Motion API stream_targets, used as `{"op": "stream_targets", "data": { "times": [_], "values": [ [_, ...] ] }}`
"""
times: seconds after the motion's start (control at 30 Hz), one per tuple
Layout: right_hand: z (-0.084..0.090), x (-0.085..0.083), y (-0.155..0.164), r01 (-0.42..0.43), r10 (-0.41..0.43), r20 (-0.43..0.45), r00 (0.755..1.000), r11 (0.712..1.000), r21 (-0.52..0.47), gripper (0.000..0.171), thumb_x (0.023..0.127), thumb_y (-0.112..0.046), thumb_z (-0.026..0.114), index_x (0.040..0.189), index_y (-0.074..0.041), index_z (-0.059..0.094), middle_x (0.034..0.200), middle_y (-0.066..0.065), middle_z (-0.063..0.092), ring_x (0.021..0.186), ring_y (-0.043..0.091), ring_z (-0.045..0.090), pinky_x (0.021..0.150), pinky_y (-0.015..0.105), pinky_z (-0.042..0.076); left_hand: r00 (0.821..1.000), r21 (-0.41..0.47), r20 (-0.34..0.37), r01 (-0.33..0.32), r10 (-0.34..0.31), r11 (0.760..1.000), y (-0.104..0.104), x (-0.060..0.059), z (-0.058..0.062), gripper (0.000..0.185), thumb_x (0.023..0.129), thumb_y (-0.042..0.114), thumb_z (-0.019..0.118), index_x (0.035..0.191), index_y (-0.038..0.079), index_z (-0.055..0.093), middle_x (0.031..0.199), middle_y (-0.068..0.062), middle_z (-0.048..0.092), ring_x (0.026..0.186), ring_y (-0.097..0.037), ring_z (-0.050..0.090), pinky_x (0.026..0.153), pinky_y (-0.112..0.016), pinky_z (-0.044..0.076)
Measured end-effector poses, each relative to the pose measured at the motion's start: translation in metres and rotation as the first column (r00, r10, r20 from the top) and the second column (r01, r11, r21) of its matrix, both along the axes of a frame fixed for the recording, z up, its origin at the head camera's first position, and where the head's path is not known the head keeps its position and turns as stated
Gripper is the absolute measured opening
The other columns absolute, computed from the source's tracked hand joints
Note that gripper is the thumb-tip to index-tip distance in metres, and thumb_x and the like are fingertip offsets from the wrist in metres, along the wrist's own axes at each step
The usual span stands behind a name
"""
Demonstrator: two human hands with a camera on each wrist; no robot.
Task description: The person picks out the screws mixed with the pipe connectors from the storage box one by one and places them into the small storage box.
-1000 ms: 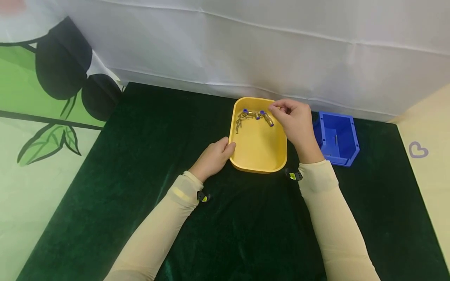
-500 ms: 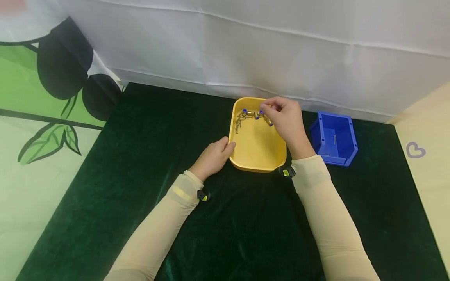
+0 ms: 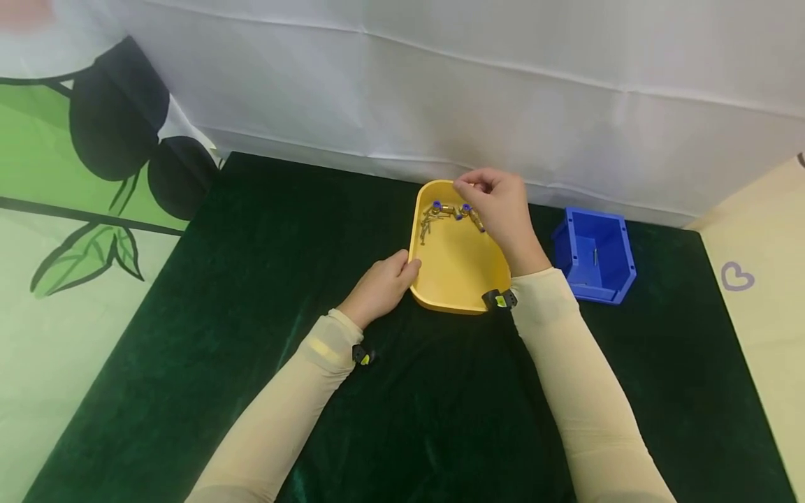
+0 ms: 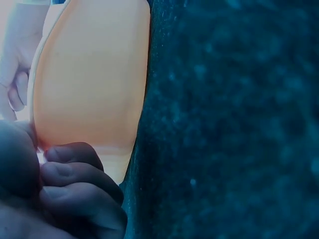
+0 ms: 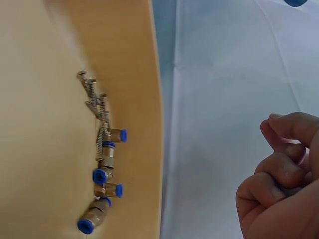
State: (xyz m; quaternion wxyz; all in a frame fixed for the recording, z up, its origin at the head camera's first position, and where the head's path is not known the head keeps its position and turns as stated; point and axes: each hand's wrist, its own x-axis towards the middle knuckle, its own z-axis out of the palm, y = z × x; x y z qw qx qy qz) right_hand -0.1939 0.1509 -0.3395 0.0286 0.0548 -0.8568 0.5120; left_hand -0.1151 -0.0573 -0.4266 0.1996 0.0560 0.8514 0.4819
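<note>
A yellow tray (image 3: pixel 449 279) lies on the dark green cloth. My left hand (image 3: pixel 380 286) grips its left rim, thumb over the edge and fingers (image 4: pixel 75 169) curled against the outer wall. At the tray's far side lie several screws (image 5: pixel 103 107) and several brass push-in fittings (image 5: pixel 104 190) with blue collars. Over the far right of the tray is my right hand (image 3: pixel 497 206). In the right wrist view its thumb and index fingertips meet, the other fingers are curled, and nothing shows between them.
A blue bin (image 3: pixel 597 258) stands right of the tray, with a screw (image 3: pixel 595 256) visible inside. Behind the table hangs a white cloth (image 3: pixel 402 91). A printed panel (image 3: pixel 113 188) borders the left side.
My right hand has moved left from the tray's right edge to above its far side, fingertips staying together. The left hand keeps its grip, and the tray has stayed put.
</note>
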Motion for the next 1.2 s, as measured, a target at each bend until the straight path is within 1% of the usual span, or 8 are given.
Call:
{"op": "stream_targets", "data": {
  "times": [0.13, 0.33, 0.5, 0.6, 0.8, 0.9, 1.0, 1.2],
  "values": [
    [-0.008, -0.007, -0.005, 0.003, -0.003, 0.024, 1.000, 1.000, 0.017, 0.025, 0.092, -0.035, 0.071, 0.098, -0.011, 0.076, 0.074, 0.006, 0.053, 0.060, 0.018, 0.044, 0.051, 0.025, 0.036, 1.000, 0.013, -0.006, 0.003, -0.003, 1.000, 0.000, 0.000, 0.001, 0.034, 0.106, 0.045, 0.038, 0.112, 0.017, 0.056, 0.083, -0.008, 0.058, 0.068, -0.024, 0.056, 0.059, -0.035, 0.044],
    [-0.015, -0.016, -0.009, -0.002, -0.002, 0.051, 0.999, 0.997, 0.073, 0.023, 0.093, -0.030, 0.071, 0.099, -0.008, 0.076, 0.076, 0.005, 0.055, 0.067, 0.018, 0.046, 0.058, 0.026, 0.037, 1.000, 0.013, -0.015, 0.011, -0.011, 1.000, 0.001, -0.002, 0.002, 0.031, 0.106, 0.046, 0.037, 0.108, 0.020, 0.054, 0.083, -0.009, 0.058, 0.067, -0.024, 0.056, 0.058, -0.035, 0.043],
    [-0.028, -0.015, -0.007, 0.016, -0.026, 0.123, 0.992, 0.996, 0.082, 0.023, 0.093, -0.033, 0.071, 0.098, -0.011, 0.075, 0.077, 0.004, 0.056, 0.070, 0.017, 0.048, 0.059, 0.026, 0.038, 0.999, 0.012, -0.025, 0.020, -0.020, 1.000, 0.005, 0.002, 0.001, 0.032, 0.106, 0.045, 0.037, 0.108, 0.018, 0.055, 0.079, -0.006, 0.055, 0.065, -0.023, 0.054, 0.057, -0.034, 0.042],
    [-0.035, -0.013, -0.007, 0.019, -0.033, 0.135, 0.990, 0.994, 0.104, 0.022, 0.092, -0.033, 0.071, 0.097, -0.012, 0.076, 0.078, 0.004, 0.058, 0.071, 0.018, 0.049, 0.060, 0.027, 0.038, 0.999, 0.019, -0.036, 0.034, -0.033, 0.999, 0.007, 0.003, 0.001, 0.034, 0.107, 0.044, 0.037, 0.109, 0.016, 0.056, 0.079, -0.006, 0.055, 0.064, -0.022, 0.053, 0.056, -0.034, 0.041],
    [-0.042, -0.012, -0.012, -0.040, 0.019, 0.132, 0.991, 0.986, 0.160, 0.019, 0.092, -0.029, 0.070, 0.099, -0.012, 0.076, 0.085, 0.003, 0.066, 0.076, 0.019, 0.051, 0.066, 0.029, 0.041, 0.999, 0.039, -0.034, 0.039, -0.038, 0.998, 0.006, 0.004, 0.001, 0.035, 0.106, 0.044, 0.037, 0.114, 0.015, 0.056, 0.082, -0.008, 0.058, 0.065, -0.023, 0.054, 0.057, -0.035, 0.043],
    [-0.046, -0.013, -0.015, -0.091, 0.062, 0.140, 0.988, 0.973, 0.211, 0.018, 0.093, -0.026, 0.071, 0.100, -0.011, 0.076, 0.085, 0.004, 0.066, 0.075, 0.020, 0.051, 0.066, 0.029, 0.041, 0.999, 0.037, -0.025, 0.043, -0.042, 0.998, 0.004, 0.005, 0.001, 0.037, 0.106, 0.046, 0.036, 0.114, 0.015, 0.055, 0.084, -0.008, 0.058, 0.066, -0.022, 0.055, 0.058, -0.034, 0.043],
    [-0.048, -0.014, -0.019, -0.130, 0.100, 0.140, 0.985, 0.966, 0.224, 0.017, 0.092, -0.024, 0.072, 0.099, -0.009, 0.077, 0.084, 0.006, 0.065, 0.074, 0.020, 0.051, 0.064, 0.029, 0.039, 0.999, 0.032, -0.025, 0.037, -0.036, 0.999, 0.003, 0.004, 0.001, 0.037, 0.106, 0.046, 0.036, 0.113, 0.015, 0.055, 0.082, -0.007, 0.057, 0.066, -0.023, 0.054, 0.058, -0.035, 0.043],
    [-0.049, -0.016, -0.022, -0.143, 0.112, 0.143, 0.983, 0.963, 0.229, 0.016, 0.091, -0.023, 0.073, 0.096, -0.008, 0.078, 0.091, 0.004, 0.071, 0.076, 0.018, 0.053, 0.066, 0.027, 0.042, 0.999, 0.034, -0.028, 0.026, -0.025, 0.999, 0.004, 0.002, 0.000, 0.036, 0.107, 0.043, 0.036, 0.113, 0.014, 0.056, 0.083, -0.007, 0.057, 0.064, -0.023, 0.053, 0.057, -0.036, 0.043]
  ]
}}
